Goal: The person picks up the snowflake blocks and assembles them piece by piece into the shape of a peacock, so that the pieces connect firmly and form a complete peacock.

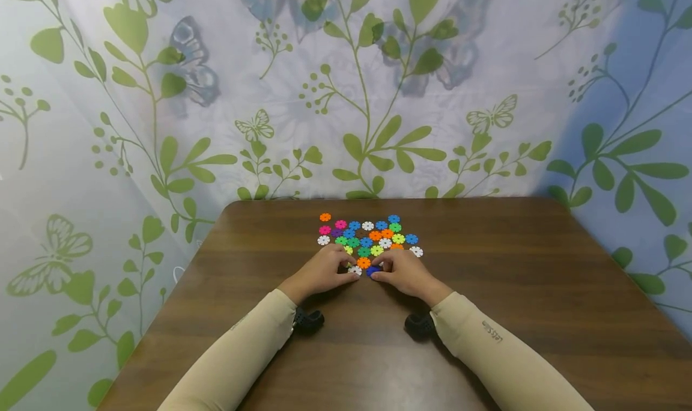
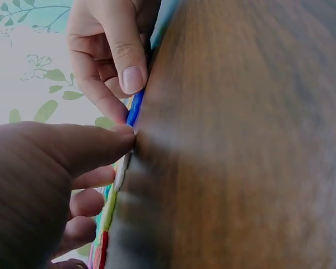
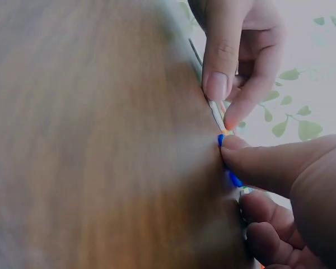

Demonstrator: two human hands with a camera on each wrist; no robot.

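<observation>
On the brown desk, a person's two hands meet at the near edge of a patch of colourful notched discs. The left hand has thumb and forefinger drawn narrow, pinching a white disc; its remaining fingers curl loosely. The right hand likewise pinches a dark blue disc between thumb and forefinger, just to the right of the white one. An orange disc lies just beyond and between these two. Farther back, green, yellow, pink, white, blue and orange discs lie flat, with another orange disc at the far left corner. Beige sleeves cover both forearms, and a leaf-and-butterfly-patterned cloth hangs behind the desk.
</observation>
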